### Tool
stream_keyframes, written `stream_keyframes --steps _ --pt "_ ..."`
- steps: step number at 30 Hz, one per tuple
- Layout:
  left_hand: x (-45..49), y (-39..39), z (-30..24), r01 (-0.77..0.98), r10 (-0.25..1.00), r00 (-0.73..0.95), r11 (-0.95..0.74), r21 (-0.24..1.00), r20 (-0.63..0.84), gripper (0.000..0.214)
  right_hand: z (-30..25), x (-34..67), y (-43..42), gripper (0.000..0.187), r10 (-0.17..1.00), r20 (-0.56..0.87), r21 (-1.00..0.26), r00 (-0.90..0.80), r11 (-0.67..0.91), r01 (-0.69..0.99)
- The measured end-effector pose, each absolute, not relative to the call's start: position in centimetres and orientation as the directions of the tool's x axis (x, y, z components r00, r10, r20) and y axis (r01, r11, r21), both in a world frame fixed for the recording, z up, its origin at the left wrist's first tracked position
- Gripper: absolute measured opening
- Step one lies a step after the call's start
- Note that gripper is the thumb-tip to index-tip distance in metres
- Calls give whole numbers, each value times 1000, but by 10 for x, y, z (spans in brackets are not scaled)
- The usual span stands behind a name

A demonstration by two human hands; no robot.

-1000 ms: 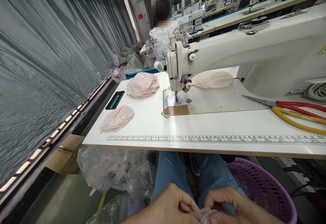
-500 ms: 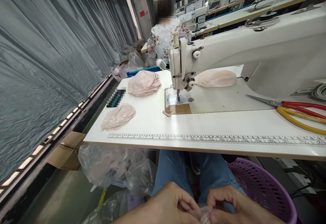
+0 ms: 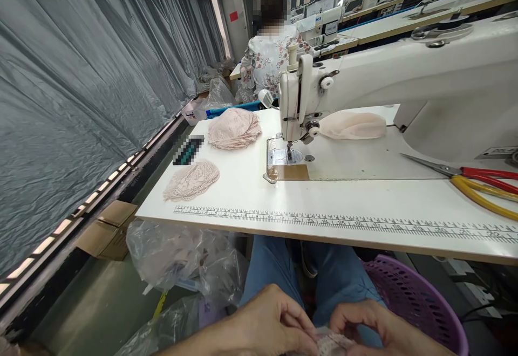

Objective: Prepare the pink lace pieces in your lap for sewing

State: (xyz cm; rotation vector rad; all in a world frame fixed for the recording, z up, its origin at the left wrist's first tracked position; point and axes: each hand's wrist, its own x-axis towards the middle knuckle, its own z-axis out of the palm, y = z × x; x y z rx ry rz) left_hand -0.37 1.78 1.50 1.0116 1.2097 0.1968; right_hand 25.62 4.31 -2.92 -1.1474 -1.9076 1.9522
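Both my hands, the left hand [image 3: 263, 326] and the right hand [image 3: 372, 326], pinched one small lace piece [image 3: 334, 341] low over my lap, below the counter [image 3: 324, 199] edge. I judged it could slip from such a light grip and fall beside the purple basket [image 3: 416, 296]. It sat nearly out of my view, so my fingers could also have crumpled it unnoticed.

Matt pink lace cloth piece [image 3: 332, 341]; smooth white laminate sewing table [image 3: 364, 199]; glossy enamelled sewing machine [image 3: 388, 83]; perforated purple plastic basket [image 3: 416, 296]; crinkled clear plastic bags [image 3: 178, 261]; shiny metal scissors [image 3: 465, 175] with plastic handles.
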Motion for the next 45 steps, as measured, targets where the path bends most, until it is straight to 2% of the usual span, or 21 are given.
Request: stream_keyframes --steps 5,9,12,18,21,24,26,29,32,39,45 --pt "-3 19 18 404 612 391 557 725 -688 59 -28 249 41 31 663 -394 -898 -636 -132 420" --pt "-1 20 20 372 628 394 558 741 -671 64 -13 237 44 33 663 -393 -895 -637 -117 430" --pt "-3 21 24 331 638 412 560 760 -650 65 -8 235 49 36 638 -406 -898 -655 -146 414" --pt "-14 21 22 276 548 518 620 735 -657 62 -29 256 55 48 599 -349 -936 -721 -185 299" --pt "-13 19 17 248 567 521 615 748 -638 57 -31 258 56 54 606 -381 -924 -698 -228 307" --pt "-11 16 11 197 590 526 616 763 -613 54 -25 253 55 59 525 -402 -914 -750 -271 301" --pt "-12 15 8 181 591 538 615 767 -601 54 -21 248 55 58 478 -406 -912 -779 -271 308" --pt "-16 16 4 215 584 525 612 761 -619 61 -23 246 56 53 483 -406 -912 -776 -265 312" --pt "-21 19 2 235 558 515 638 734 -650 69 -30 246 56 57 490 -394 -911 -777 -317 262" --pt "-23 18 -4 188 543 587 630 753 -601 68 -44 254 58 64 451 -374 -904 -810 -375 208" --pt "-23 14 -6 154 554 607 622 768 -570 66 -37 256 60 65 424 -395 -900 -815 -355 252"
